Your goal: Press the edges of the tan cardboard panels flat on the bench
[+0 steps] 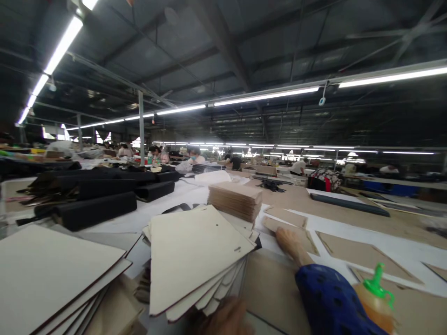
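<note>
My right hand [289, 242], below a blue sleeve with dark spots, reaches forward onto a brown panel [293, 229] on the white-covered table; its fingertips are hard to make out. Blurred at the bottom edge, my left hand [225, 320] is beside the lower edge of a fanned stack of cream boards [195, 256]. Whether it grips anything cannot be seen. Behind the cream boards rises a neat stack of brown sheets [235, 200]. A larger brown panel [274, 291] lies between my hands.
More white boards [52, 274] lie at the left, with black rolled material [98, 209] behind. A glue bottle with a green nozzle [375, 298] stands at the right. Brown panels [365, 253] are spread beyond it. Several people work in the background.
</note>
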`<act>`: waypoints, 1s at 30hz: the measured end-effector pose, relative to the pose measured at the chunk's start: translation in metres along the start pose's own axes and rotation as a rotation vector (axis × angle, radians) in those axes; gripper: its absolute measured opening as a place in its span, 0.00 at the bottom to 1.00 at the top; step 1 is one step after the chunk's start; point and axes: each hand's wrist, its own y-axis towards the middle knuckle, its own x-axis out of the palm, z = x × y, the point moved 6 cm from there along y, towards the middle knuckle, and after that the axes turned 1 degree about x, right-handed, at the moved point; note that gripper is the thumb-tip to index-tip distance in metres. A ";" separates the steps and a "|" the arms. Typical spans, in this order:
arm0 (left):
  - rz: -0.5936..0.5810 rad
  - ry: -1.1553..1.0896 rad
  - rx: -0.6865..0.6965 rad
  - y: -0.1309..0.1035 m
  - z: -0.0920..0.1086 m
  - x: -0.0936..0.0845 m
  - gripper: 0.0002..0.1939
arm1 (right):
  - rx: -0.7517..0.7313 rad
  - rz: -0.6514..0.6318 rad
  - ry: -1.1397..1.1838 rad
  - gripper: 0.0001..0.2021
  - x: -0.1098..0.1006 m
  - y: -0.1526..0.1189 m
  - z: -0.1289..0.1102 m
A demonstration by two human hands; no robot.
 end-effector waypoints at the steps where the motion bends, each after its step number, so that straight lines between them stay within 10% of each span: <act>1: 0.044 -0.024 0.013 -0.005 0.006 -0.006 0.30 | 0.005 -0.006 -0.006 0.12 -0.005 -0.004 0.003; 11: 0.321 -0.193 0.114 -0.037 0.039 -0.029 0.31 | 0.211 0.143 -0.023 0.14 -0.132 -0.078 0.054; 20: 0.144 -0.070 0.382 -0.080 0.076 -0.034 0.27 | 0.067 0.331 0.073 0.15 -0.247 -0.257 0.064; 25: -0.082 0.129 0.547 -0.105 0.096 0.002 0.37 | 0.001 0.437 0.165 0.17 -0.274 -0.338 0.057; 30: -0.128 0.199 0.700 -0.100 0.091 0.054 0.23 | -0.106 0.560 0.330 0.21 -0.293 -0.396 0.051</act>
